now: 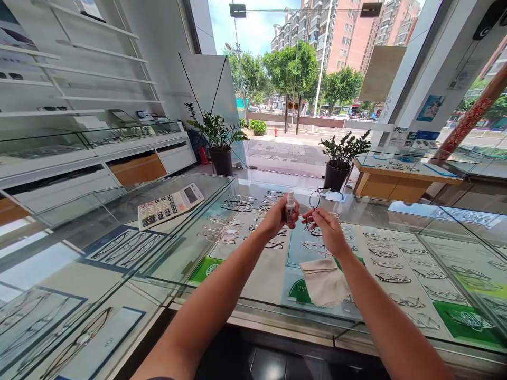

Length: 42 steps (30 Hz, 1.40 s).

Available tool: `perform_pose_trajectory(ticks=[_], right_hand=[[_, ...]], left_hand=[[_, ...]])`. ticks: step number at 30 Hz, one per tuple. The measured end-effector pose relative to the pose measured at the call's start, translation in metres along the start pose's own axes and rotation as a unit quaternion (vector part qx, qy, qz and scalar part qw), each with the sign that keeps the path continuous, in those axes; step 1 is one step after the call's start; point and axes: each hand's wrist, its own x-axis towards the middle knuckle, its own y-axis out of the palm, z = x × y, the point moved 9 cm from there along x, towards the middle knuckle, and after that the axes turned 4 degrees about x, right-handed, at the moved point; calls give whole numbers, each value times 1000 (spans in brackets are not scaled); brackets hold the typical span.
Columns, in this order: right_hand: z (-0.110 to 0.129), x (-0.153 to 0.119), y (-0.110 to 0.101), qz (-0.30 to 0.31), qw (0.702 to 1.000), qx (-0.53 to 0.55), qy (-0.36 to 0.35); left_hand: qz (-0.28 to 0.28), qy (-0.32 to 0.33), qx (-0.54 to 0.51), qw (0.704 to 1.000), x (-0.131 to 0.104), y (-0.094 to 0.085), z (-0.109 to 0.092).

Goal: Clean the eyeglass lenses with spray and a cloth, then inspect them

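Note:
In the head view my left hand is closed around a small white spray bottle, held upright above the glass counter. Just to its right, my right hand pinches a pair of dark-rimmed eyeglasses. One lens stands up above the fingers, a temple arm reaches out to the right, and part of the frame is hidden by the hand. The bottle and the eyeglasses are close but apart. A beige cleaning cloth lies on the glass below my right wrist.
Under the counter's glass top, several eyeglasses lie in rows. A large calculator rests on the glass at the left. Beyond the counter stand two potted plants. A wooden display table is at the right.

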Motion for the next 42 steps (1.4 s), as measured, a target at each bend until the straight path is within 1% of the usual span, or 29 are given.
perform_pose_trajectory(ticks=[5, 9, 14, 21, 25, 29, 35, 38, 42], right_hand=[[2, 0, 1, -2, 1000, 13, 16], [3, 0, 0, -1, 999, 22, 25], [1, -1, -1, 2, 999, 27, 33], [1, -1, 0, 1, 999, 33, 33], [2, -1, 1, 2, 999, 32, 32], [4, -1, 1, 4, 999, 31, 31], [5, -2, 2, 7, 999, 32, 33], [5, -2, 2, 9, 999, 39, 35], [6, -2, 2, 8, 998, 45, 43]], left_hand=[[-10, -11, 23, 1000, 1, -4, 4], [15, -31, 30, 999, 2, -1, 9], [51, -39, 0, 998, 1, 6, 11], [65, -38, -22, 997, 0, 8, 12], [55, -30, -6, 998, -1, 7, 9], [52, -30, 35, 998, -2, 10, 8], [8, -7, 51, 999, -3, 4, 3], [22, -11, 61, 998, -4, 5, 3], [54, -14, 73, 996, -6, 9, 3]])
